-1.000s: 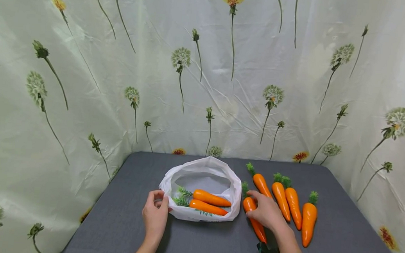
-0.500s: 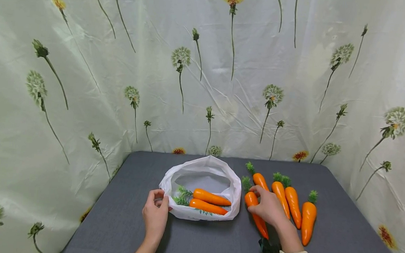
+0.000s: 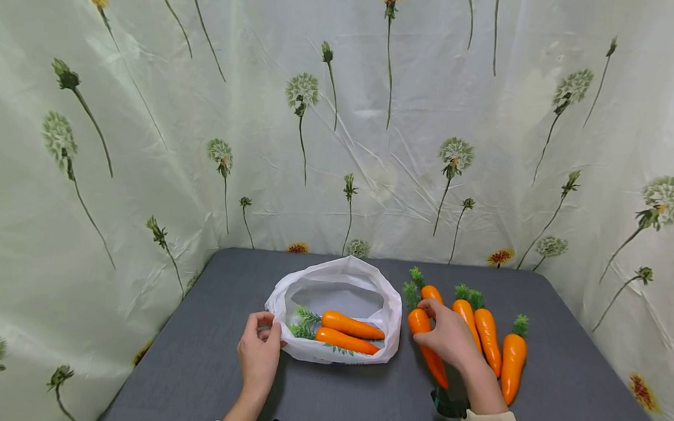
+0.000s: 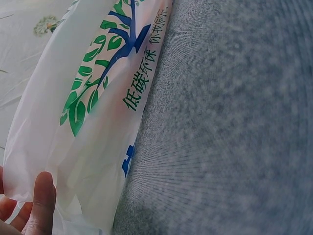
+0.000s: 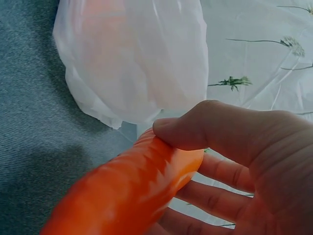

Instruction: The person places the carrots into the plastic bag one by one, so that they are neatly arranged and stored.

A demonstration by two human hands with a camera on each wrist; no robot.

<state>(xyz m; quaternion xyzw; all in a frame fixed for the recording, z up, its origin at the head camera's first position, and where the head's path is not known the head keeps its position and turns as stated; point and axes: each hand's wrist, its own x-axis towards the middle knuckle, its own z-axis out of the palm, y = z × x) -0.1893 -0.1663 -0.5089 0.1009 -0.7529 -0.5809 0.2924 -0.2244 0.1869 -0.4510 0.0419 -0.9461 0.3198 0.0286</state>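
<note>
A white plastic bag point(image 3: 391, 318) lies with its mouth open, two orange carrots with green tops inside, the rear carrot point(image 3: 352, 326) and the front carrot point(image 3: 344, 340). My left hand point(image 3: 259, 355) pinches the bag's left rim between thumb and fingers; in the left wrist view the thumb point(image 4: 43, 198) presses the plastic. To the right of the bag, my right hand point(image 3: 451, 336) holds another carrot point(image 3: 434, 366) near its thick end. The right wrist view has the thumb point(image 5: 181, 129) on top of this carrot and fingers beneath it. Its leafy top point(image 3: 410, 294) points away from me.
Several more carrots lie right of the right hand, among them a far-right carrot point(image 3: 512, 366) and one partly hidden behind the hand point(image 3: 432, 293). The dark grey table point(image 3: 335, 406) ends at a flower-print curtain point(image 3: 342, 139).
My right hand and its carrot have shifted slightly rightward and away from me. The left hand stays at the bag's rim. The whole head view has tipped a little.
</note>
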